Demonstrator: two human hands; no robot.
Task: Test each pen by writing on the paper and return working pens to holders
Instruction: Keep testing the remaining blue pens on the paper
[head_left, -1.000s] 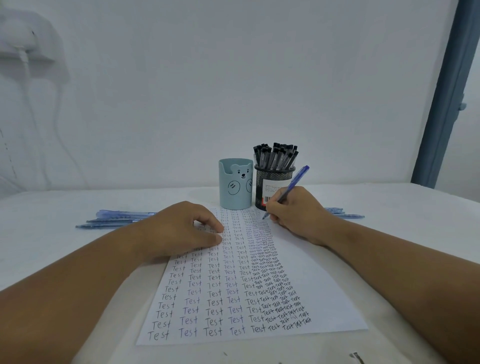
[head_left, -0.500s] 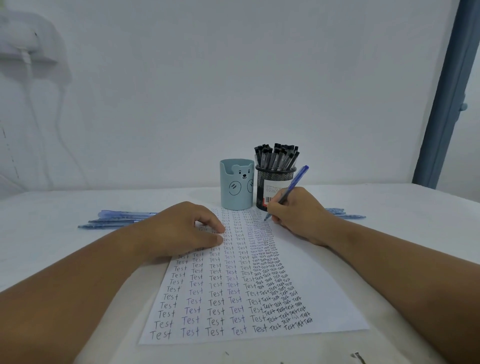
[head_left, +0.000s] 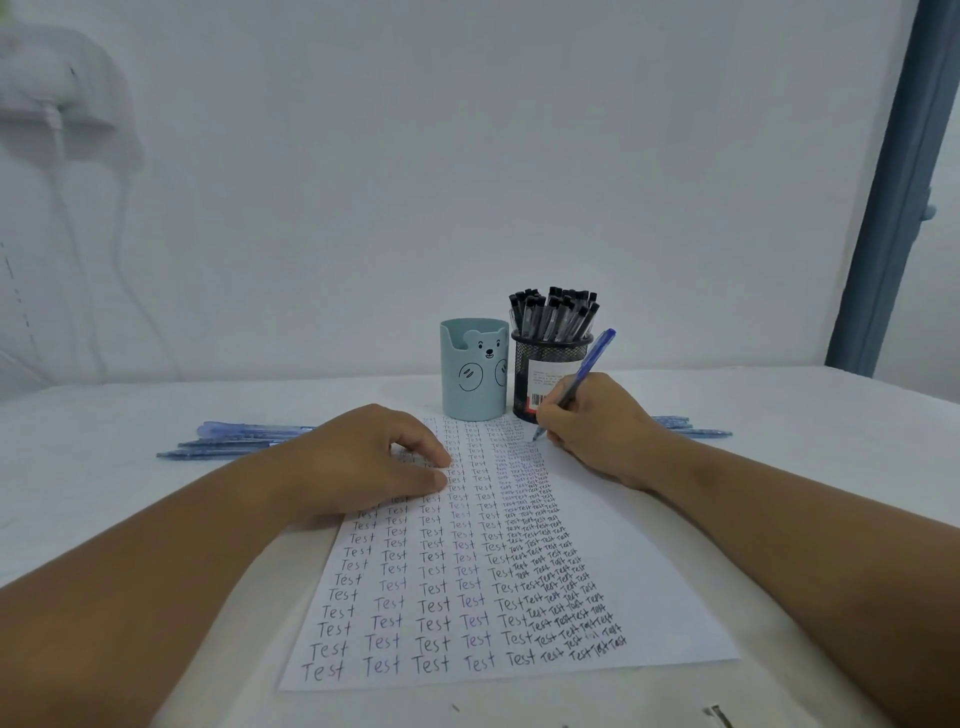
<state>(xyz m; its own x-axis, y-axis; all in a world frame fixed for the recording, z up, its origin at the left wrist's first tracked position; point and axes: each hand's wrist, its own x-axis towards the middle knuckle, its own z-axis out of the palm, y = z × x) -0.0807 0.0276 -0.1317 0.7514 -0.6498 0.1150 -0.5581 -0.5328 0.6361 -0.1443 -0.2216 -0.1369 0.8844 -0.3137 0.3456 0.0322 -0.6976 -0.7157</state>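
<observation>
R hand (head_left: 597, 431), centre-right of frame, fingers curled tight round blue pen (head_left: 582, 376); tip down on paper (head_left: 649, 587) near its upper right edge, cap end tilted toward upper right, in front of black mesh holder (head_left: 545, 364). L hand (head_left: 363, 462), centre-left, resting on paper's upper left part w/ fingers loosely bent, thumb + index tip touching the sheet, holding nothing. Paper lies centre-bottom, covered in rows of "Test". Mesh holder full of black-capped pens (head_left: 556, 312); light blue bear holder (head_left: 474, 369) just left of it, touching or nearly so. Loose blue pens (head_left: 234, 439) on table (head_left: 104, 493) at left; a few more (head_left: 685, 426) behind R wrist. Vs 0.5 s ago: pen tip approx same spot, both hands barely shifted.
</observation>
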